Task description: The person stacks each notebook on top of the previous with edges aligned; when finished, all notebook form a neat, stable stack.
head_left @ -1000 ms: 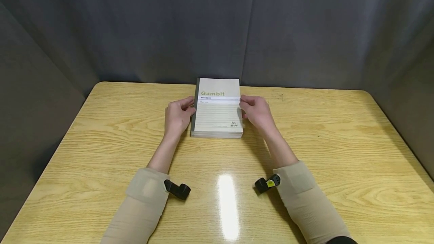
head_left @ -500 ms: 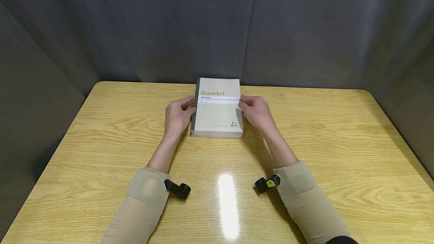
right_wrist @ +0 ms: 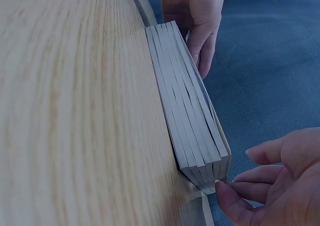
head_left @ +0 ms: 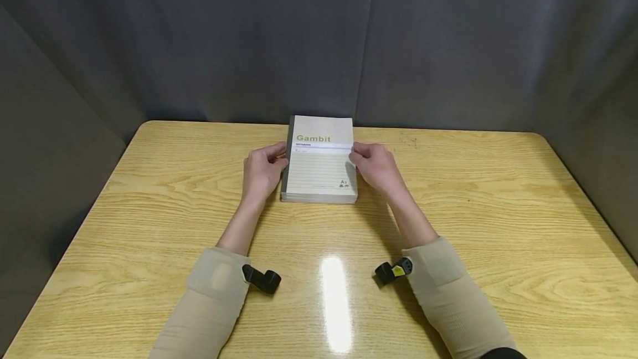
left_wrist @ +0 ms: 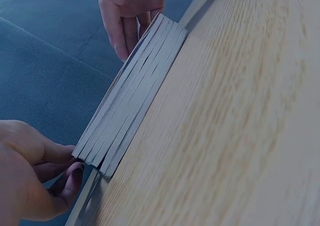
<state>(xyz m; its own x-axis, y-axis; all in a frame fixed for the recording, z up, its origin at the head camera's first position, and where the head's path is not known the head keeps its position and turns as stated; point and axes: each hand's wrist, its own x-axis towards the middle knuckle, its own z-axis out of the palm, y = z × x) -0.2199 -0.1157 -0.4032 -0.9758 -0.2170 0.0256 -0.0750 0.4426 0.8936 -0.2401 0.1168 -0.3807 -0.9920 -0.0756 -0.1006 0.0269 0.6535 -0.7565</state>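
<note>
A stack of several pale notebooks [head_left: 321, 170], dark spines to the left and "Gambit" on the top cover, lies at the table's back edge. At its left, my left hand [head_left: 261, 173] touches the spine side with thumb and fingertips. In the left wrist view, the fingertips of my left hand [left_wrist: 35, 176] meet the spine corner. My right hand [head_left: 377, 166] is at the opposite long side, with one fingertip overlapping the cover. In the right wrist view, a fingertip of my right hand [right_wrist: 280, 186] meets the page edges, while another digit stands apart beside the cover.
The wood-grain table [head_left: 473, 226] stretches out on both sides and in front. Behind it hangs a dark grey curtain [head_left: 224, 43], close to the stack's far end. Each sleeved forearm bears a small black wrist camera [head_left: 261, 280].
The right fingertip over the cover has shifted slightly left. The stack and my left hand stay nearly where they were.
</note>
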